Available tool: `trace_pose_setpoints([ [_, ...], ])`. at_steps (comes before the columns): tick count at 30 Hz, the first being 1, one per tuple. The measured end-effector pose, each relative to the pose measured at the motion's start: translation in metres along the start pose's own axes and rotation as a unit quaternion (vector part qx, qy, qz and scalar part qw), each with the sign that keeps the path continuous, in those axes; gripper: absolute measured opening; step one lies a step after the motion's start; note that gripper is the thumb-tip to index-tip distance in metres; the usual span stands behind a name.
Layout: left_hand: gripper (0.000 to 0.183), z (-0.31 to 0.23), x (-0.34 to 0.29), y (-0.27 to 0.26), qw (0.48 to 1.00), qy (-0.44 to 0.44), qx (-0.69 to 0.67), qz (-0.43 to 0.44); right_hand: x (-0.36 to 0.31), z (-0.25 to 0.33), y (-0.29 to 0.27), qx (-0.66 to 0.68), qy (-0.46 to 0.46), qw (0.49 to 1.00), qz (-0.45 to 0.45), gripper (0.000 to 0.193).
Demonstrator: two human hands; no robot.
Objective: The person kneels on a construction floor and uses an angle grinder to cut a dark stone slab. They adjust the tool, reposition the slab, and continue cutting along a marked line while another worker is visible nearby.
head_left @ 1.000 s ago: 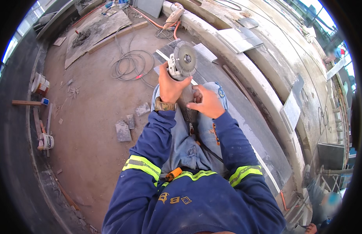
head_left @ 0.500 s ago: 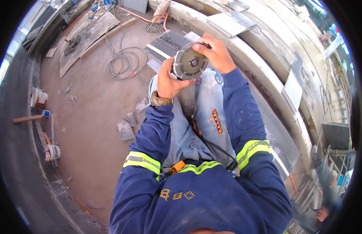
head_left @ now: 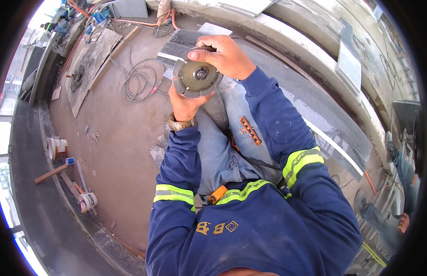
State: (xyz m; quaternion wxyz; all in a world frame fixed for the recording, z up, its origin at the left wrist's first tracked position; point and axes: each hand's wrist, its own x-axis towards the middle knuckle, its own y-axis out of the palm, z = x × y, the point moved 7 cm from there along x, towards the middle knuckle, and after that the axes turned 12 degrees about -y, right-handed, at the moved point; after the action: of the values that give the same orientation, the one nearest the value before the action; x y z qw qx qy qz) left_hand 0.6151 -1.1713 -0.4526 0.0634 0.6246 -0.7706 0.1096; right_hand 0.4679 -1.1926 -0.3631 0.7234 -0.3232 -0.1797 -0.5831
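An angle grinder with a round, segmented cutting disc (head_left: pixel 191 82) is held in front of my knees, the disc's face turned up toward me. My left hand (head_left: pixel 185 106) wraps the grinder at the disc's lower left, its fingers mostly behind the disc. With the thumb over the upper rim and the fingers curled behind, my right hand (head_left: pixel 227 56) grips the disc. The metal nut (head_left: pixel 201 73) at the disc's centre is uncovered. Most of the grinder's body is hidden under the disc and hands.
Dark stone slabs (head_left: pixel 333 119) lie along the right side, with a white strip across them. A coiled cable (head_left: pixel 139 85) rests on the dusty floor at left, near a wooden beam (head_left: pixel 113 57). Buckets (head_left: pixel 58 148) stand far left. Another person's hand (head_left: pixel 403 223) shows at lower right.
The whole view has shifted, so the disc now appears further left. My right hand has come further across the disc's upper rim, its thumb lying on the face. Both hands keep hold.
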Motion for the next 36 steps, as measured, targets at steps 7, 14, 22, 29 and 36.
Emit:
trace_pose_setpoints([
  [7, 0.078, -0.012, 0.006, 0.014, 0.997, 0.014, 0.058, 0.043, -0.054, -0.010, -0.017, 0.109, 0.042, 0.967, -0.225, 0.039],
  [14, 0.078, -0.020, -0.014, -0.015, 0.999, -0.002, 0.045, -0.016, -0.028, -0.002, 0.003, 0.018, 0.005, 0.986, -0.164, 0.044],
  [22, 0.034, -0.109, 0.028, -0.007, 0.936, 0.051, 0.329, -0.115, -0.023, -0.003, 0.011, -0.055, -0.025, 0.988, -0.142, 0.052],
  [29, 0.040, -0.092, 0.026, -0.013, 0.943, 0.087, 0.249, -0.204, -0.052, -0.028, -0.026, 0.160, -0.030, 0.941, -0.296, 0.031],
  [36, 0.026, -0.089, 0.019, -0.020, 0.949, 0.106, 0.259, -0.145, -0.040, 0.000, 0.023, -0.110, -0.011, 0.983, -0.148, 0.028],
])
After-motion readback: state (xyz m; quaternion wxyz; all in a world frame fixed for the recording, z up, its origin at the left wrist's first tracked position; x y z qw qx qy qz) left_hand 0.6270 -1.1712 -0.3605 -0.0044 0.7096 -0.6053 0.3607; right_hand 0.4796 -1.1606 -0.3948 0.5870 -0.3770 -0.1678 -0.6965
